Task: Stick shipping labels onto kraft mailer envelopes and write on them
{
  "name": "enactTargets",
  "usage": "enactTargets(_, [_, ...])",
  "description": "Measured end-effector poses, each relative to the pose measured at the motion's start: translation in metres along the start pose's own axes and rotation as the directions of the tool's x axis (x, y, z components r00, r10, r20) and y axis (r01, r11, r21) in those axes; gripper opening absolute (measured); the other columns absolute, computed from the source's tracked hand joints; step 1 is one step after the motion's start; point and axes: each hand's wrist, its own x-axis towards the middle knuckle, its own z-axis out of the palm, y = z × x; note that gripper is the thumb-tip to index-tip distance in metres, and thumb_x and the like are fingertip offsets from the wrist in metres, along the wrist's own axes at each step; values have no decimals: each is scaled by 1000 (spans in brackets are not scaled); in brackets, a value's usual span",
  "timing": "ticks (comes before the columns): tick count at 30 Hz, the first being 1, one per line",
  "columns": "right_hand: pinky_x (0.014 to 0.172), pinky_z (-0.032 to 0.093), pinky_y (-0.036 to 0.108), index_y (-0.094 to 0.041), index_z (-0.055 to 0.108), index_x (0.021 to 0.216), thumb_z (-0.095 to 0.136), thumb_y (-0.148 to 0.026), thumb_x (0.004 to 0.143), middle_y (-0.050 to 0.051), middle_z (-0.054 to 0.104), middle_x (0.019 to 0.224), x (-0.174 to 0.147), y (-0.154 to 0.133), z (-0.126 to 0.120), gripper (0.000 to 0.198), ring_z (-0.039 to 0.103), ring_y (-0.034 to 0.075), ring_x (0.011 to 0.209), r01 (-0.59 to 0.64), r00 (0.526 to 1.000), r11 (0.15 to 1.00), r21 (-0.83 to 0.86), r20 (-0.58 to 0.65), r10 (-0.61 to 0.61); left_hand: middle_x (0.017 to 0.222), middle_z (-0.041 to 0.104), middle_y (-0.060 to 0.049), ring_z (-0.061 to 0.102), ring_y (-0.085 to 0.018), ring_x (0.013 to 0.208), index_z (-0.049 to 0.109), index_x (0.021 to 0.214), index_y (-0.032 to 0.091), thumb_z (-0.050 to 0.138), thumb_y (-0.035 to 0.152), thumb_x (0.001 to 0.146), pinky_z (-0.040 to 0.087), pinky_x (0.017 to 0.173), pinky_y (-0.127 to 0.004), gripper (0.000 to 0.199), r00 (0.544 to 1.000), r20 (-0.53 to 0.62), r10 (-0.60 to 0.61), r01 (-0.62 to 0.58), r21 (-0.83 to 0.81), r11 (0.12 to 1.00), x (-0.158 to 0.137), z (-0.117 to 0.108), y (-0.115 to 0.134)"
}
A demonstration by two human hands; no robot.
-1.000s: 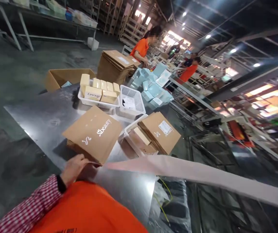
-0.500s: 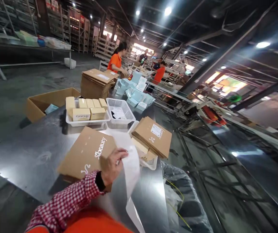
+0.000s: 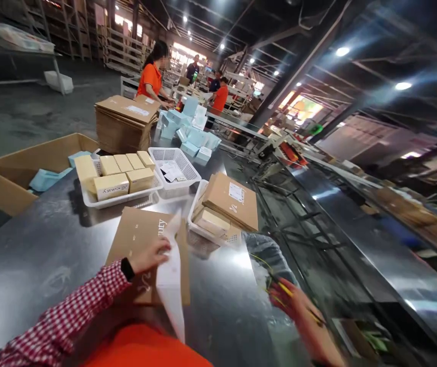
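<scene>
My left hand [image 3: 150, 256], in a red checked sleeve with a dark wristband, pinches a long white paper strip [image 3: 169, 298] at its edge. The strip hangs over a flat brown cardboard mailer [image 3: 130, 229] with white lettering, which lies on the metal table [image 3: 50, 275]. Past the table's right edge is my right hand [image 3: 293, 306], fingers curled around a slim yellow and black tool [image 3: 285, 287]. Motion blur hides what kind of tool it is. Below that hand is a clear plastic bag [image 3: 272, 255] with yellow strapping.
Beyond the mailer stand a white basket [image 3: 127, 200] of cream boxes and another basket [image 3: 191, 176] with paper slips. Flat mailers [image 3: 231, 201] lie across a third basket. Farther off are light blue boxes [image 3: 193, 137], a cardboard stack [image 3: 123, 127], an open carton [image 3: 8, 173] and co-workers.
My right hand has come into view at the right with the yellow and black tool. My left hand has brought the paper strip over the mailer. The view has shifted.
</scene>
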Motion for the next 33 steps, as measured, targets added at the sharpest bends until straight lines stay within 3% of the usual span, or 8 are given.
enactTargets(3, [78,55,44,-22,64,97,73,-53,69,11,66,93,14,5,82,43,65,26,86,-69,987,987,144,155,47,108,59,-11,58,-21,101,64,94,14,58,11,74,46,94,-38,21,997,-64,-44,50,96,994,-5,-35,-34])
enactTargets(7, [69,56,34,-22,57,81,77,-38,66,-3,59,70,40,9,212,30,59,14,64,-54,976,942,330,216,-20,120,57,-15,56,-23,110,63,105,12,56,12,76,45,98,-40,29,988,-132,-78,107,231,967,4,-56,-67])
enactTargets(11, [59,55,29,-22,54,82,71,-37,70,-8,48,55,55,20,277,26,46,9,49,-215,940,873,438,334,64,124,59,-15,53,-26,117,65,109,13,51,15,82,35,107,-47,30,982,-164,-94,145,337,930,18,-57,-87])
enactTargets(15, [60,55,29,-20,57,86,69,-38,71,-5,53,66,66,43,296,26,49,9,53,-311,883,879,362,451,127,134,54,-14,45,-34,126,68,108,18,58,30,83,25,110,-56,30,974,-185,-133,198,396,896,18,-52,-91])
enactTargets(18, [52,50,26,-20,54,78,67,-36,71,-4,53,70,76,61,306,22,50,9,51,-262,873,926,271,476,107,144,43,-15,34,-38,133,63,119,22,73,42,70,19,112,-58,55,971,-170,-168,231,480,847,16,-49,-87])
enactTargets(23, [47,35,21,-20,54,75,55,-21,67,-7,43,54,92,79,319,8,40,9,47,27,911,999,23,412,-35,149,33,-19,27,-40,137,57,126,19,71,44,69,18,113,-57,63,961,-145,-237,276,581,766,19,-43,-77])
enactTargets(28, [53,35,24,-19,52,60,49,-22,72,-2,50,56,93,74,317,13,45,12,54,270,819,957,-107,548,-170,150,33,-19,24,-40,139,55,128,20,69,36,70,19,112,-57,62,955,-206,-214,295,594,749,18,-34,-74])
enactTargets(33, [53,37,25,-18,55,64,48,-22,77,-1,54,58,91,67,317,16,49,12,54,418,790,895,-154,549,-275,149,35,-19,26,-39,139,55,129,20,70,35,69,21,112,-56,63,944,-232,-232,327,596,733,20,-32,-72])
